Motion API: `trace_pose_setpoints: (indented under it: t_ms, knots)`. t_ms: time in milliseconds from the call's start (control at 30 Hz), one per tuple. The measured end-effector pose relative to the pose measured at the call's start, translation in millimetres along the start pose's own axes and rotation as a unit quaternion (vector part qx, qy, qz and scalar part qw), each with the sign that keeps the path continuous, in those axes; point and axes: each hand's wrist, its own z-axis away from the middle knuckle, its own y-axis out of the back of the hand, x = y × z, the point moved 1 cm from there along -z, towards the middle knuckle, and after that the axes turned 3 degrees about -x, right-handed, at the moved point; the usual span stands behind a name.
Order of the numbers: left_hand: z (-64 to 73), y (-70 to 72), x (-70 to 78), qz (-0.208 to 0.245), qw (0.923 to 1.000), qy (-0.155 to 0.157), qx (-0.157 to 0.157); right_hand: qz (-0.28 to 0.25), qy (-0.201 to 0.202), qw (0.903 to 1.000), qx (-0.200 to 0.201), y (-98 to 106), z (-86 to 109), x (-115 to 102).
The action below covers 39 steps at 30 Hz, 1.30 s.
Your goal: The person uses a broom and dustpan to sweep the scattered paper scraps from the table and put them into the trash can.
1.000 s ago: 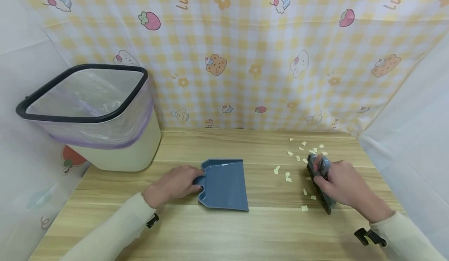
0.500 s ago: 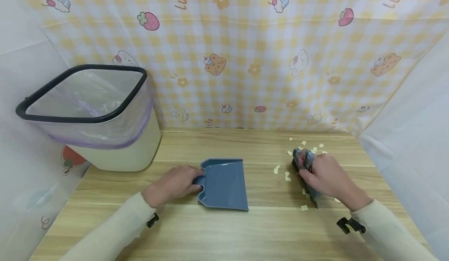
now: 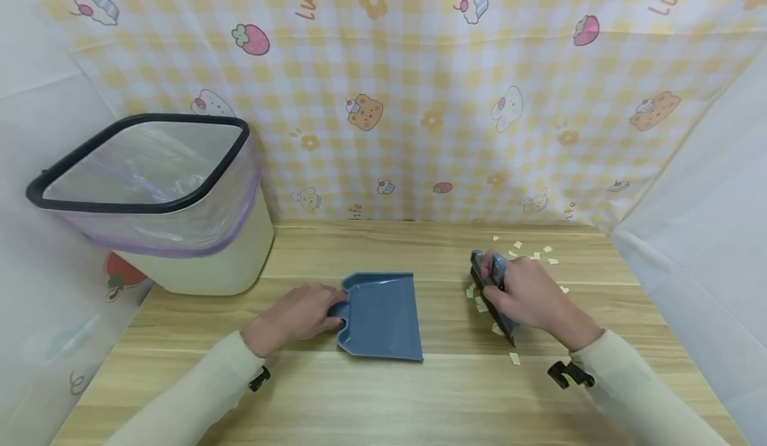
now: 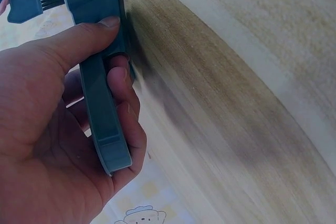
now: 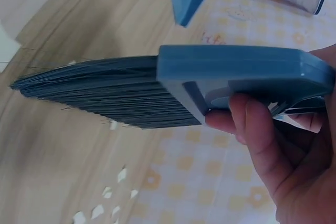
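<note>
A blue-grey dustpan point(image 3: 383, 316) lies flat on the wooden table, its wide mouth facing right. My left hand point(image 3: 296, 316) grips its short handle; in the left wrist view the thumb and fingers wrap around that handle point(image 4: 105, 114). Further right, my right hand point(image 3: 530, 293) holds a small blue hand brush point(image 3: 494, 299) by its handle, dark bristles point(image 5: 105, 90) down against the tabletop. Small pale paper scraps point(image 3: 481, 304) lie just left of and partly under the brush. More scraps point(image 3: 536, 255) are scattered behind it, and one scrap point(image 3: 514, 359) sits near its front end.
A cream bin point(image 3: 198, 273) with a black rim and a clear liner stands at the back left of the table point(image 3: 359, 406). A yellow checked cloth point(image 3: 407, 66) hangs along the back, with white sheeting point(image 3: 707, 233) at the sides.
The right hand has swept the brush leftward across the table, shifting some scraps left toward the dustpan. The left hand and dustpan have stayed in place.
</note>
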Motion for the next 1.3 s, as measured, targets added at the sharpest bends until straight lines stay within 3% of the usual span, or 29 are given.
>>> trace_pose_setpoints:
  t_ms: [300,600,767,1100,1200,1300]
  knots:
    - [1.7,-1.3,0.9,0.008,0.9999,0.01,-0.003,0.02,0.056,0.998,0.024,16.6,-7.9,3.8]
    - [1.9,-2.3,0.9,0.01,0.9999,0.004,-0.002,0.054,0.072,0.9949,-0.046,14.4,-7.4,17.9]
    - [1.9,-1.4,1.2,0.009,1.0,0.0,0.0,0.044,0.106,0.9912,-0.065,11.5,-2.0,16.8]
    - [0.1,-2.1,-0.5,0.006,1.0,0.005,0.0,-0.014,0.192,0.9795,-0.058,18.7,9.9,12.1]
    - [-0.6,-1.5,-0.6,0.007,1.0,0.005,-0.001,-0.018,0.188,0.9802,-0.061,23.8,13.1,9.7]
    - [-0.9,-0.9,-0.6,0.004,1.0,0.003,0.0,-0.006,0.145,0.9878,-0.057,30.0,16.7,6.3]
